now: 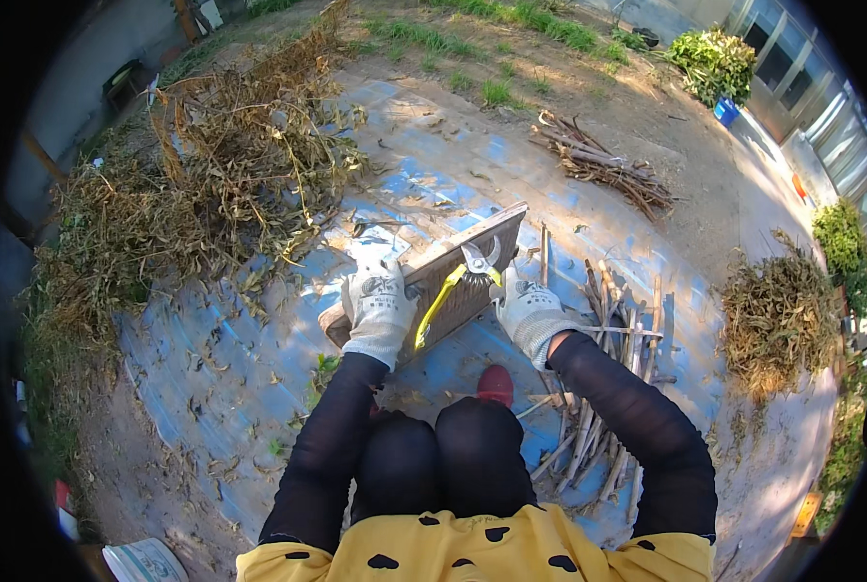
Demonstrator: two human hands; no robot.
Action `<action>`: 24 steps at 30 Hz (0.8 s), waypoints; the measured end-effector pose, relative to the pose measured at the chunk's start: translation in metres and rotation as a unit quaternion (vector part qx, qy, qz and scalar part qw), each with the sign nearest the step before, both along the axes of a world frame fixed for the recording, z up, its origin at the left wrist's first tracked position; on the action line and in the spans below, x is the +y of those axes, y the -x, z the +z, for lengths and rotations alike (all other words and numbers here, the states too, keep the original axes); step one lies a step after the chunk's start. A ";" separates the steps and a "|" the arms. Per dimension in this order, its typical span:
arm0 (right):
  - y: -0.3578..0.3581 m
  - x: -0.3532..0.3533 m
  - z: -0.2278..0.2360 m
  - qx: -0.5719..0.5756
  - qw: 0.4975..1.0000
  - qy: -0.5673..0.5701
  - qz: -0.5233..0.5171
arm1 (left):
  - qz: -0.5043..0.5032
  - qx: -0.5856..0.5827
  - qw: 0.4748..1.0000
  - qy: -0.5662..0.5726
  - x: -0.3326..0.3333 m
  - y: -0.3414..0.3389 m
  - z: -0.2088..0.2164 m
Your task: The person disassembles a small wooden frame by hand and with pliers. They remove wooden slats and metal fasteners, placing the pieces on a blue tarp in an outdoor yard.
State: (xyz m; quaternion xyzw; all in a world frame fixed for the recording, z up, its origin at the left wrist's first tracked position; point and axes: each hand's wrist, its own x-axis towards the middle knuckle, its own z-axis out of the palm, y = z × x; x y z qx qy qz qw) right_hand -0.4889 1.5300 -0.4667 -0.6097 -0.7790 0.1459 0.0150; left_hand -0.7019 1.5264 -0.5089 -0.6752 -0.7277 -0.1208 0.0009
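My two hands wear white knitted work gloves. A brown wooden board [443,312], perhaps a low stool, stands tilted in front of my knees. My left hand [377,301] is closed around its left part, the thumb over the face. Pruning shears [443,303] with yellow handles lie across the board, their curved metal blades pointing up and the handles spread wide. One handle runs down to the left; the other meets the fingers of my right hand [530,308], which is closed on it beside the board's right end. That hand's fingertips are partly hidden.
Cut sticks [598,427] lie to the right of my legs. Farther off is a bundle of branches [608,165]. Dry leafy stalks [210,175] are heaped at the left, and a smaller dried heap [778,310] stands at the right. A worn blue ground sheet [249,388] spreads underneath.
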 end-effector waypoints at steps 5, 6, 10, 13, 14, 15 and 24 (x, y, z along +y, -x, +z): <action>-0.009 -0.003 -0.022 0.024 0.998 -0.041 -0.035 | -0.033 0.023 0.975 -0.219 -0.038 0.042 0.034; -0.001 -0.007 -0.018 0.033 0.998 -0.036 -0.032 | 0.030 -0.050 0.984 -0.166 -0.052 0.064 0.026; -0.003 -0.010 -0.018 0.032 0.997 -0.045 -0.050 | 0.001 -0.448 0.892 -0.065 -0.049 0.077 -0.021; 0.001 -0.010 -0.022 0.028 0.997 -0.046 -0.054 | 0.007 -0.531 0.845 -0.065 -0.052 0.076 -0.029; 0.001 -0.011 -0.021 0.024 0.997 -0.047 -0.057 | 0.009 -0.507 0.861 -0.050 -0.053 0.078 -0.030; -0.002 -0.011 -0.025 0.039 0.996 -0.065 -0.055 | 0.011 -0.481 0.876 -0.035 -0.054 0.079 -0.029; 0.009 -0.018 -0.117 0.207 0.953 -0.202 -0.091 | -0.004 -0.349 0.934 -0.076 -0.058 0.069 -0.020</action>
